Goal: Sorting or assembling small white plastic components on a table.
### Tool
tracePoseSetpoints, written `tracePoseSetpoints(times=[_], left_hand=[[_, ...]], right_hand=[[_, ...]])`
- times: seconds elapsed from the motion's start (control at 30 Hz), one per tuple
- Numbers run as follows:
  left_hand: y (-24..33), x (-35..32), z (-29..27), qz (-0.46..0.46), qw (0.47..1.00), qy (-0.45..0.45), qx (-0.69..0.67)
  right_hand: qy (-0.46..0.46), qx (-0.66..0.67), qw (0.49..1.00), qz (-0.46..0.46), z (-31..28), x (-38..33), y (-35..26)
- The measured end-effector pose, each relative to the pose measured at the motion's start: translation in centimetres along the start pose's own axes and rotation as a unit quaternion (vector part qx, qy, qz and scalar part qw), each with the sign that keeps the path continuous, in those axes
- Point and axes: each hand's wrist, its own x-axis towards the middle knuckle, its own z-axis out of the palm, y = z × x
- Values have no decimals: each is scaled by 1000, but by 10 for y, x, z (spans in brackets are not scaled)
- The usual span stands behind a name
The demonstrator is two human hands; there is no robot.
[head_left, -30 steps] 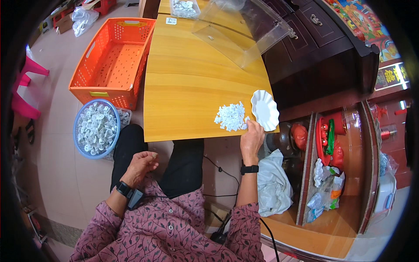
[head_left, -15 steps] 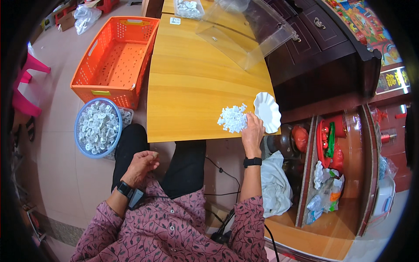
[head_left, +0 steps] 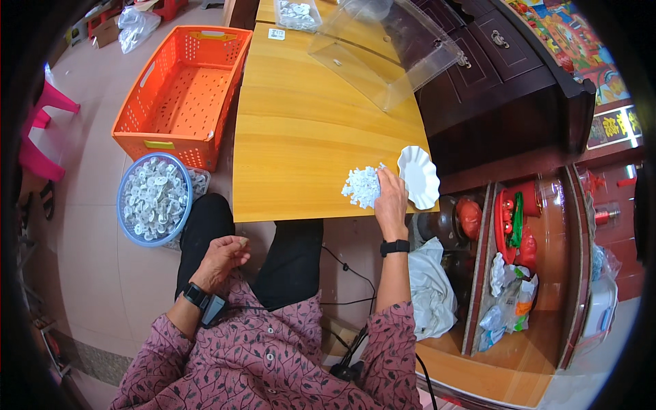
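A loose heap of small white plastic pieces [head_left: 359, 187] lies near the front edge of the yellow wooden table. My right hand [head_left: 391, 201] touches the heap's right side, back of the hand up; its fingertips and whatever they hold are hidden. Just right of that hand stands a white dish with a wavy rim [head_left: 419, 179], and nothing shows in it. Over my lap, away from the table, my left hand [head_left: 223, 260] is closed with its fingers curled and thumb against them. Anything between those fingers is too small to name.
Left of the table are an orange crate [head_left: 157, 141] and a round blue basket [head_left: 121, 205] full of white-and-grey plastic parts. A clear plastic box [head_left: 386, 96] and a small tub of parts [head_left: 297, 15] stand at the far end. Dark drawers [head_left: 495, 75] border the right side.
My right hand has moved slightly left and away from me, from beside the dish against the heap. My left hand stays almost still.
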Motion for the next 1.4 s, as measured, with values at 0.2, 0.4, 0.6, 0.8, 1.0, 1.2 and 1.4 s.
tracePoseSetpoints(times=[0.2, 0.4, 0.6, 0.8, 1.0, 1.2, 1.4], left_hand=[[0, 2, -3, 5, 1000, 2, -13], [0, 3, -4, 0, 1000, -1, -18], [-4, 3, -5, 1, 1000, -3, -14], [-1, 0, -6, 2, 1000, 1, -12], [-4, 3, -12, 5, 1000, -4, -20], [-2, 1, -9, 3, 1000, -6, -14], [-4, 2, -12, 6, 1000, -6, -23]], right_hand=[[6, 45, 998, 52, -4, -3, 9], [-8, 6, 998, 65, -5, -23, 9], [28, 23, 999, 22, -6, -17, -2], [12, 30, 999, -20, 1, -7, -13], [23, 13, 1000, 2, 4, -7, -3], [10, 20, 999, -23, 0, -7, -4], [18, 37, 998, 53, -8, -20, 5]])
